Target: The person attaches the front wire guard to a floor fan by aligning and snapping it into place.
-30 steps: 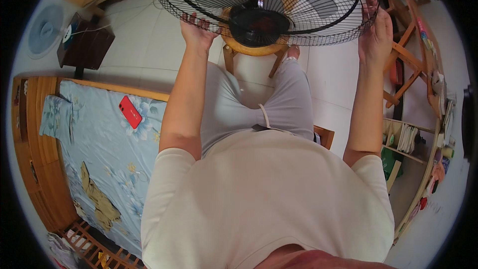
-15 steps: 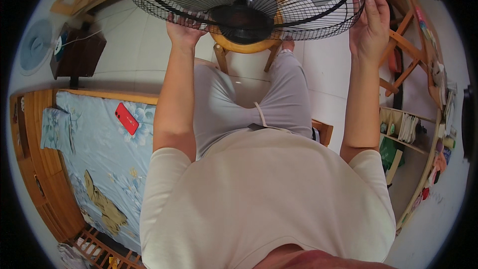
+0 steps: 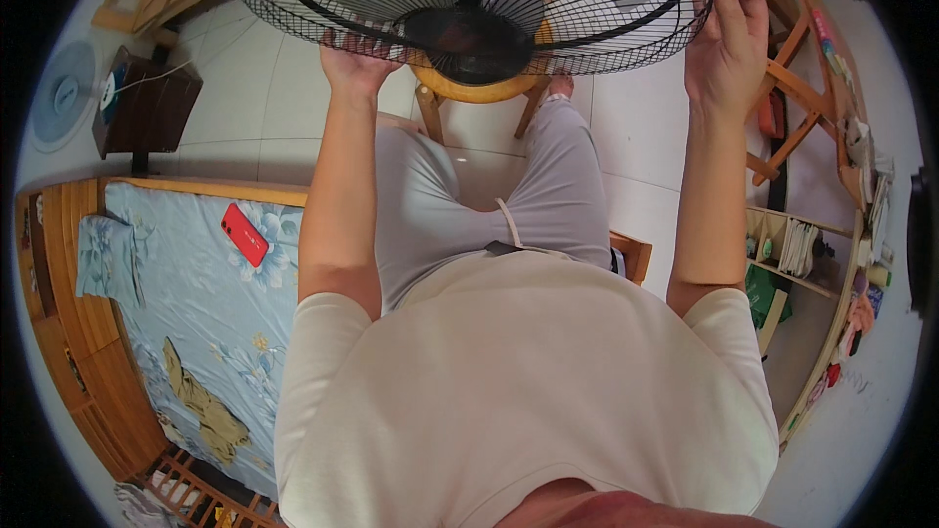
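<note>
An electric fan head with a round black wire cage (image 3: 474, 44) is in front of me at the top of the view, over a yellow wooden stool (image 3: 474, 92). Its grey blades show through the wires, and its upper part runs out of view. At the cage's lower left, my left hand (image 3: 359, 64) supports the rim from below, with the fingers partly hidden behind the mesh. My right hand (image 3: 729, 39) grips the right side of the rim, its thumb on the near side. Whether the cage touches the stool I cannot tell.
To the left is a bed (image 3: 196, 303) with a red phone (image 3: 245, 235) and a crumpled olive cloth (image 3: 210, 406). Beyond it stand a dark brown cabinet (image 3: 152, 103) and a blue round fan-like object (image 3: 64, 93). On the right are a wooden folding frame (image 3: 797, 88) and a shelf (image 3: 802, 284).
The fan cage has shifted slightly left and tipped a little, its left side rising. My left hand has moved slightly left with it; both hands keep their hold.
</note>
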Demonstrator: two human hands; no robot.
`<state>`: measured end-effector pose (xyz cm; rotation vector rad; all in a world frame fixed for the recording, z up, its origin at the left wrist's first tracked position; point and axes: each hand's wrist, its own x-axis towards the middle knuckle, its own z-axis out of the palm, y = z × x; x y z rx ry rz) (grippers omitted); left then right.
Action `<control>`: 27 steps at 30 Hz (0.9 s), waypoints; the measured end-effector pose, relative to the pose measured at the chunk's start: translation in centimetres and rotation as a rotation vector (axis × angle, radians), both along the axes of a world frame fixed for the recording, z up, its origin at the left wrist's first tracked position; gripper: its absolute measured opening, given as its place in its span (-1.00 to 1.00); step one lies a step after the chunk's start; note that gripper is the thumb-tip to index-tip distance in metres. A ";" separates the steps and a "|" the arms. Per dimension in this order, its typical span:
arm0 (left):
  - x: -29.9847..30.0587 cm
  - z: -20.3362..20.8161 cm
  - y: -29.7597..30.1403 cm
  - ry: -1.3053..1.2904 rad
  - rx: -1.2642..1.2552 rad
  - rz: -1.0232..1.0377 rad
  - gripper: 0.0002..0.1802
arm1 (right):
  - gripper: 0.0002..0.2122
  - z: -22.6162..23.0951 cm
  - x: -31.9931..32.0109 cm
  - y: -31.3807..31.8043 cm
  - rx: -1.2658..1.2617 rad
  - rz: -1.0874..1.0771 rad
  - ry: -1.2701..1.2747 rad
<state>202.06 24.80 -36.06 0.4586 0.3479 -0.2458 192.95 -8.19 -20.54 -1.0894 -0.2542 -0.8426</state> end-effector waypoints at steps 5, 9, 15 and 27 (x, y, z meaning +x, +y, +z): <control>0.2 0.6 -0.7 -0.052 0.037 -0.039 -0.51 | -0.69 -5.0 3.3 -7.1 0.327 0.159 -0.008; -1.3 1.1 -0.6 -0.026 0.024 0.005 -0.48 | -0.74 0.5 -0.3 -1.3 -0.070 0.060 0.058; -2.2 1.2 -0.4 -0.110 -0.022 -0.013 -0.46 | -0.77 0.9 -0.4 -1.3 -0.093 0.087 0.016; 0.6 0.6 -0.7 -0.074 0.127 0.052 -0.54 | -0.83 -1.6 2.7 -3.3 -0.084 -0.012 0.097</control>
